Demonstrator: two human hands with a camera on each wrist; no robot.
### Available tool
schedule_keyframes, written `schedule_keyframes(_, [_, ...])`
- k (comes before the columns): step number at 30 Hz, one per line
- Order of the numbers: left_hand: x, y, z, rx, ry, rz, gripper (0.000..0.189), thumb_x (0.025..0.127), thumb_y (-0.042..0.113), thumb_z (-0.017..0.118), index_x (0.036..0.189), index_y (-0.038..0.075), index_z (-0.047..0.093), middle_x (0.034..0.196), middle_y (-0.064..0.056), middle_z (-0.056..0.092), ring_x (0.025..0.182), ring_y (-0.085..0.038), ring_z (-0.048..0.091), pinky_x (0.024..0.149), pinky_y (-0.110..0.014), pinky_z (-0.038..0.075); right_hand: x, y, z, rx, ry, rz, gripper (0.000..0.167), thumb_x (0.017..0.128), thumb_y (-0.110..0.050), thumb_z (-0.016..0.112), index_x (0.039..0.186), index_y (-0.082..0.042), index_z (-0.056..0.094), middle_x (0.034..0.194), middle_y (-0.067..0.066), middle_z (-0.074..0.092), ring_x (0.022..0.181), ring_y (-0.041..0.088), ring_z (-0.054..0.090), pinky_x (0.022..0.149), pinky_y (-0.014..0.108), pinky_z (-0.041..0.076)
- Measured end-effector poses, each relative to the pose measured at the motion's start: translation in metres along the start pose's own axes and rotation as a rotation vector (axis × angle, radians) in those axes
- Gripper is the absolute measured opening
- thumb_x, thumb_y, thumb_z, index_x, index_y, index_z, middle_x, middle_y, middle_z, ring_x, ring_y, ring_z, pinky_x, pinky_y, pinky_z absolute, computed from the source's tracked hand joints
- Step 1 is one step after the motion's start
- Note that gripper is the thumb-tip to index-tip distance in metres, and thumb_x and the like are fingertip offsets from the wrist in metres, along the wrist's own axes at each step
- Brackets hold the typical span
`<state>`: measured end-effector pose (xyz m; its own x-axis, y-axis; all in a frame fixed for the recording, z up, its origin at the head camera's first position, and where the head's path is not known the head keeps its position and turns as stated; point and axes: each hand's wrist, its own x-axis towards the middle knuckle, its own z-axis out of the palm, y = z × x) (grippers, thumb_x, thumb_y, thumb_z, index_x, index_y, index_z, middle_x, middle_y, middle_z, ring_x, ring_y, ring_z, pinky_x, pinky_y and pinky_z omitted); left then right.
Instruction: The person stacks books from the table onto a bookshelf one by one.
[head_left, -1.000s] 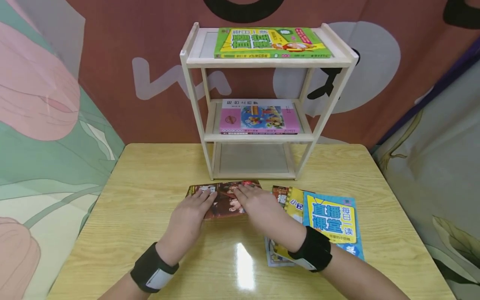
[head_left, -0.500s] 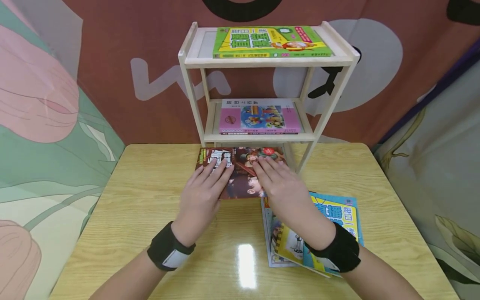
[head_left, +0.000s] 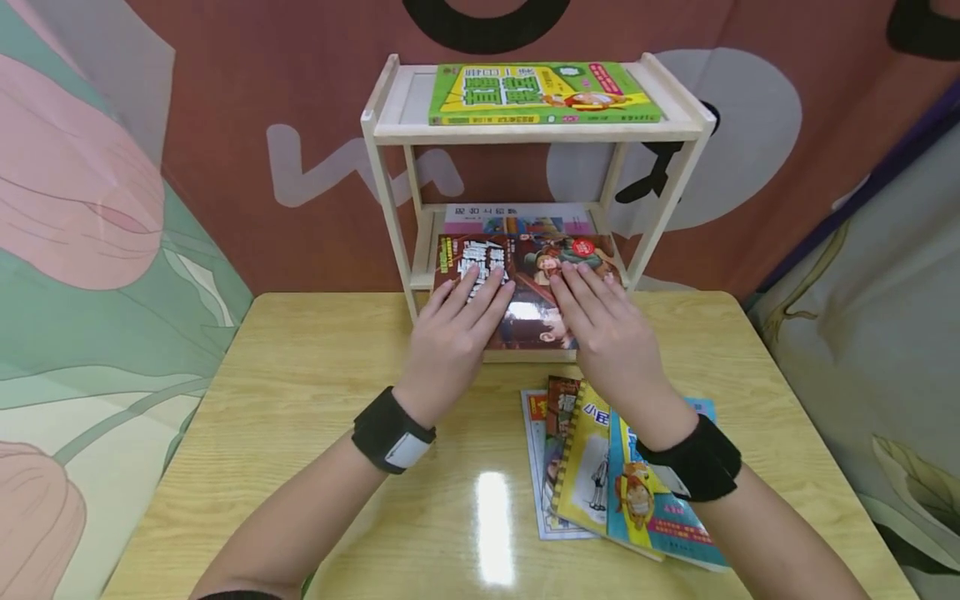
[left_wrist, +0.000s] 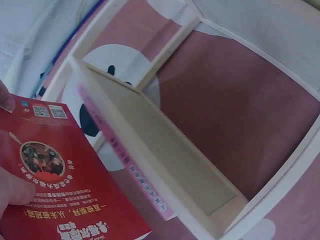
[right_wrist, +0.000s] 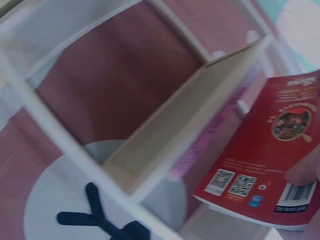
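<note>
My left hand [head_left: 452, 346] and right hand [head_left: 621, 354] hold a dark brown paperback book [head_left: 525, 250] between them, front cover up. Their fingers lie flat over the cover's two sides in the head view. Underneath, the left thumb [left_wrist: 17, 192] presses the red back cover [left_wrist: 65, 185], and the right thumb [right_wrist: 305, 170] does so by the barcode. In the head view the book overlaps the middle tier of a white wooden shelf [head_left: 536, 133] and hides much of a pink book [head_left: 577, 223] lying there.
A green book [head_left: 540, 93] lies on the shelf's top tier. On the table [head_left: 315, 367], right of centre, several books are fanned out: a blue one [head_left: 652, 517] on top, then a yellow one [head_left: 588, 467], with others beneath. Printed curtains hang behind and at both sides.
Both hands have lifted the brown book from the table and carried it up and forward to the height of the shelf's middle tier. The fanned books stay on the table.
</note>
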<state>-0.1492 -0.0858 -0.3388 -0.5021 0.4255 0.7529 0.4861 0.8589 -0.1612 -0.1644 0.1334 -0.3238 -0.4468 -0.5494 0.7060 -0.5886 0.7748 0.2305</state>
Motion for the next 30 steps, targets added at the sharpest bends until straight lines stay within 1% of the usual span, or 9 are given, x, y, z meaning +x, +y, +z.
schedule_keyframes(4, [0.006, 0.0, 0.012, 0.006, -0.046, -0.002, 0.049, 0.089, 0.008, 0.063, 0.137, 0.015, 0.052, 0.138, -0.003, 0.054, 0.129, -0.024, 0.049, 0.106, -0.042, 0.04, -0.002, 0.01, 0.009, 0.02, -0.028, 0.011, 0.047, 0.087, 0.004, 0.06, 0.133, -0.004, 0.054, 0.134, 0.015, 0.055, 0.125, 0.031, 0.052, 0.102, 0.046, 0.043])
schedule_keyframes(9, [0.009, -0.001, 0.019, -0.013, -0.117, -0.028, 0.046, 0.088, 0.006, 0.064, 0.133, 0.014, 0.057, 0.134, -0.006, 0.057, 0.125, -0.025, 0.053, 0.101, -0.041, 0.045, -0.003, 0.017, 0.017, 0.082, -0.118, 0.033, 0.049, 0.089, 0.003, 0.059, 0.136, -0.008, 0.052, 0.137, 0.015, 0.053, 0.126, 0.032, 0.051, 0.1, 0.046, 0.044])
schedule_keyframes(12, [0.011, -0.004, 0.018, -0.052, -0.144, -0.032, 0.04, 0.088, 0.009, 0.066, 0.128, 0.013, 0.061, 0.131, -0.008, 0.059, 0.122, -0.026, 0.056, 0.099, -0.041, 0.047, -0.003, 0.02, 0.017, 0.155, -0.186, 0.054, 0.06, 0.082, 0.002, 0.069, 0.138, -0.01, 0.05, 0.139, 0.015, 0.051, 0.126, 0.035, 0.05, 0.099, 0.048, 0.045])
schedule_keyframes(14, [0.013, -0.008, 0.016, -0.088, -0.162, -0.025, 0.041, 0.086, 0.015, 0.07, 0.126, 0.011, 0.062, 0.129, -0.009, 0.061, 0.12, -0.027, 0.057, 0.098, -0.04, 0.047, -0.001, 0.022, 0.014, 0.201, -0.227, 0.064, 0.065, 0.077, -0.007, 0.077, 0.136, -0.009, 0.051, 0.138, 0.015, 0.051, 0.124, 0.036, 0.05, 0.099, 0.049, 0.045])
schedule_keyframes(17, [0.014, -0.014, 0.013, -0.14, -0.153, 0.002, 0.049, 0.08, 0.032, 0.075, 0.122, 0.009, 0.065, 0.125, -0.01, 0.063, 0.116, -0.026, 0.06, 0.098, -0.037, 0.048, 0.002, 0.026, 0.009, 0.257, -0.255, 0.061, 0.068, 0.073, -0.031, 0.08, 0.131, -0.006, 0.055, 0.136, 0.016, 0.052, 0.123, 0.036, 0.051, 0.098, 0.05, 0.045])
schedule_keyframes(19, [0.014, -0.018, 0.012, -0.176, -0.132, 0.021, 0.057, 0.075, 0.044, 0.076, 0.12, 0.009, 0.066, 0.123, -0.01, 0.064, 0.114, -0.025, 0.061, 0.098, -0.036, 0.048, 0.004, 0.028, 0.007, 0.267, -0.259, 0.049, 0.069, 0.076, -0.047, 0.071, 0.128, -0.005, 0.057, 0.135, 0.016, 0.053, 0.123, 0.035, 0.052, 0.098, 0.05, 0.045])
schedule_keyframes(21, [0.013, -0.023, 0.012, -0.215, -0.098, 0.036, 0.061, 0.075, 0.052, 0.071, 0.117, 0.008, 0.068, 0.121, -0.01, 0.066, 0.113, -0.025, 0.062, 0.096, -0.035, 0.049, 0.004, 0.031, 0.006, 0.271, -0.26, 0.036, 0.074, 0.079, -0.06, 0.057, 0.128, -0.005, 0.058, 0.136, 0.016, 0.054, 0.123, 0.035, 0.051, 0.099, 0.049, 0.045])
schedule_keyframes(24, [0.011, -0.028, 0.013, -0.271, -0.077, 0.032, 0.059, 0.077, 0.053, 0.067, 0.115, 0.008, 0.069, 0.12, -0.01, 0.066, 0.113, -0.025, 0.062, 0.096, -0.037, 0.049, 0.003, 0.034, 0.007, 0.275, -0.281, 0.02, 0.075, 0.084, -0.063, 0.045, 0.131, -0.006, 0.056, 0.139, 0.014, 0.051, 0.127, 0.034, 0.049, 0.102, 0.048, 0.042])
schedule_keyframes(30, [0.009, -0.035, 0.013, -0.366, -0.079, -0.046, 0.049, 0.078, 0.043, 0.071, 0.114, 0.009, 0.07, 0.122, -0.008, 0.065, 0.117, -0.025, 0.06, 0.102, -0.042, 0.044, 0.003, 0.04, 0.006, 0.286, -0.335, 0.022, 0.064, 0.085, -0.044, 0.062, 0.138, -0.012, 0.05, 0.145, 0.011, 0.045, 0.132, 0.034, 0.042, 0.108, 0.05, 0.035])
